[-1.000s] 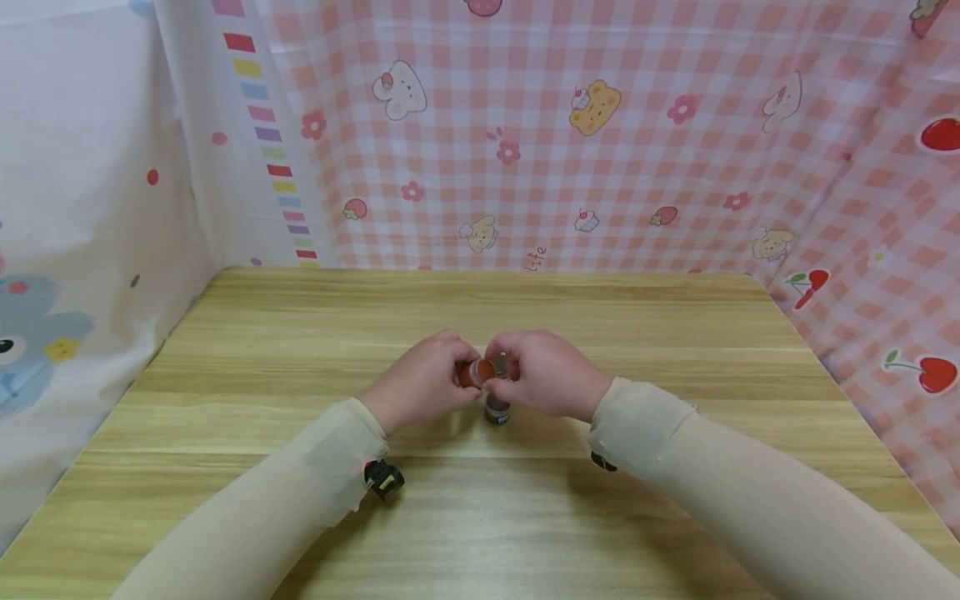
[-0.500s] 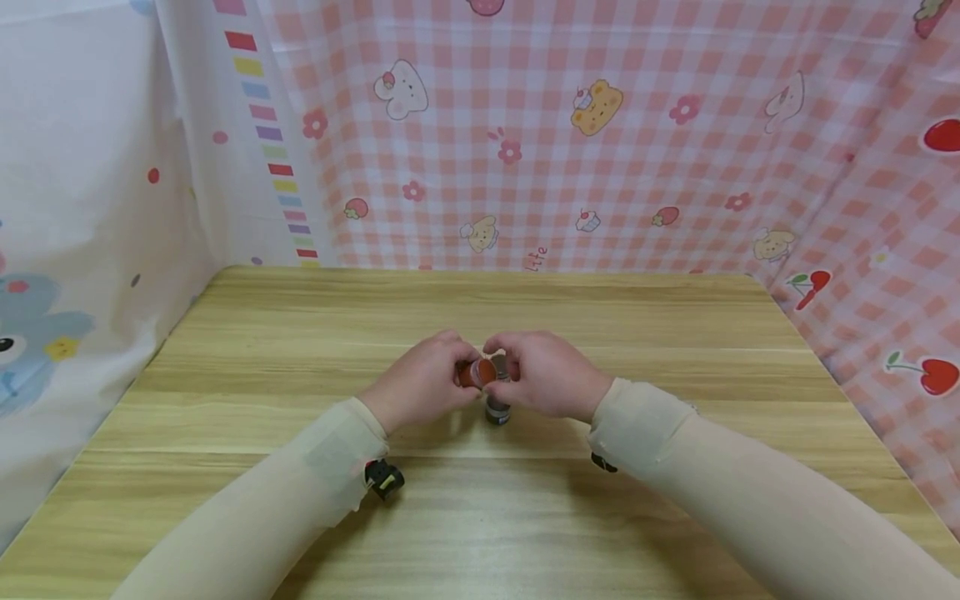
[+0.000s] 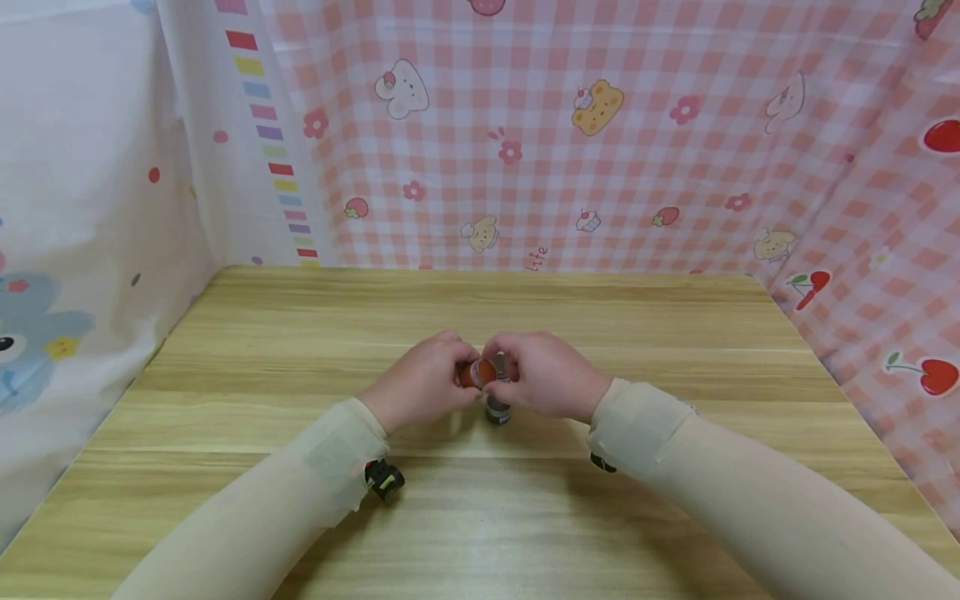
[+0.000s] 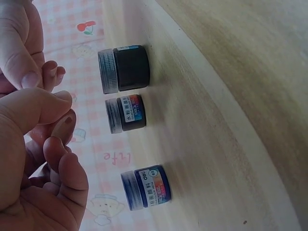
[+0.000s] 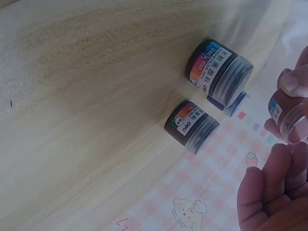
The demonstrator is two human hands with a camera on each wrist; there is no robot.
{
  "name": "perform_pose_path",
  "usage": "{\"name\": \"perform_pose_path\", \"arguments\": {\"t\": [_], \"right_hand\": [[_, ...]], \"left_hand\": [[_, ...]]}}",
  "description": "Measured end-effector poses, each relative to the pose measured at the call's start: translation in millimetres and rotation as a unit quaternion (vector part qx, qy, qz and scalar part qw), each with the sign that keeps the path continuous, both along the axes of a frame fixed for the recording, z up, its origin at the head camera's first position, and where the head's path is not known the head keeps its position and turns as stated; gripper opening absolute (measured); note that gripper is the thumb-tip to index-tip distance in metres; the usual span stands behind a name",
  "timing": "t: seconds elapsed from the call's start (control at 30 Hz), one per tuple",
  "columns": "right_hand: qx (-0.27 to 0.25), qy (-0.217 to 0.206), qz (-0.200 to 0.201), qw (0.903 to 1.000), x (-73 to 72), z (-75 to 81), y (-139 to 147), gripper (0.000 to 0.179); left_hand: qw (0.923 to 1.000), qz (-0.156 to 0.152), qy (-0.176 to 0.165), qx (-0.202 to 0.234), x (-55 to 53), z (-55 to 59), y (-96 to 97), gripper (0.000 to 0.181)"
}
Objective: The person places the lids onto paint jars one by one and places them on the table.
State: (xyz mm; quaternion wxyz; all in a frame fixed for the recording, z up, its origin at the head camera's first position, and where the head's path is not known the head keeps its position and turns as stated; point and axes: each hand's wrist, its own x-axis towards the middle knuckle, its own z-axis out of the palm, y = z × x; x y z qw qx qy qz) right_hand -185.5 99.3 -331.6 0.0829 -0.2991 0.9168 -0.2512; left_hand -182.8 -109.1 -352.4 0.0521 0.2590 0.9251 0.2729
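Over the middle of the table my left hand (image 3: 420,385) holds a small reddish-brown paint jar (image 3: 471,375) tipped on its side, clear lid toward my right hand (image 3: 555,375). The right thumb and fingers are bent around the lid end; whether they pinch it is not plain. In the right wrist view the right fingertips (image 5: 279,154) lie just beside the clear lid (image 5: 292,124). Three more jars stand upright below: a dark one (image 4: 134,67), another dark one (image 4: 133,112) and a blue one (image 4: 153,186). In the left wrist view the held jar is hidden.
The wood-grain table (image 3: 480,517) has a rounded pale edge in the left wrist view. A pink checked cloth (image 3: 555,175) hangs behind it, with a white cloth (image 3: 82,167) at the left. A small black device (image 3: 385,479) sits under my left cuff.
Both hands keep nearly the same place, and the jar stays in my left hand. Only slight shifts show around the right fingers. The standing jars have not visibly moved.
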Motion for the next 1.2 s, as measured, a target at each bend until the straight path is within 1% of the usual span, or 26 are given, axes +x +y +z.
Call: {"name": "perform_pose_path", "arguments": {"t": [0.2, 0.3, 0.43, 0.53, 0.6, 0.73, 0.87, 0.93, 1.07, 1.13, 1.2], "right_hand": [[0.003, 0.006, 0.004, 1.0, 0.9, 0.2, 0.2, 0.021], [0.003, 0.008, 0.004, 1.0, 0.6, -0.3, 0.5, 0.028], [0.0, 0.008, 0.004, 1.0, 0.3, -1.2, 0.2, 0.032], [0.001, 0.009, 0.009, 0.9999, 0.0, -1.3, -0.5, 0.024], [0.004, 0.009, 0.011, 0.9999, 0.0, -0.9, -0.9, 0.022], [0.008, 0.005, 0.007, 0.9999, -0.2, -0.7, -1.0, 0.026], [0.003, 0.002, 0.002, 1.0, -0.1, -1.3, -0.4, 0.032], [0.002, 0.005, 0.005, 1.0, 0.0, -1.5, -0.4, 0.03], [0.001, 0.002, 0.007, 1.0, 0.7, -1.2, -0.3, 0.018], [0.001, -0.001, 0.007, 1.0, 1.1, -0.7, -0.6, 0.019], [0.002, -0.002, 0.004, 1.0, 1.2, -0.6, -1.0, 0.024]], "left_hand": [[1.0, -0.001, -0.002, 0.003, 0.4, 0.0, -0.7, 0.021], [1.0, -0.002, 0.001, 0.003, -0.1, -0.1, -0.7, 0.021], [0.9999, -0.003, 0.009, 0.001, -1.1, -0.9, -0.7, 0.022], [1.0, -0.003, 0.008, 0.001, -1.2, -1.2, -0.9, 0.021], [1.0, -0.003, 0.004, 0.002, -1.1, -1.4, -1.1, 0.02], [1.0, -0.004, -0.001, 0.005, -0.5, -0.7, -1.1, 0.02], [1.0, -0.005, 0.005, 0.004, -0.2, 0.6, -0.7, 0.022], [1.0, -0.004, 0.002, 0.005, 0.0, 1.0, -0.6, 0.021], [1.0, -0.003, -0.005, 0.005, 0.6, 1.1, -0.5, 0.018], [1.0, -0.003, -0.006, 0.004, 0.7, 0.3, -0.7, 0.017], [1.0, -0.002, -0.005, 0.004, 0.8, -0.2, -1.0, 0.017]]}}
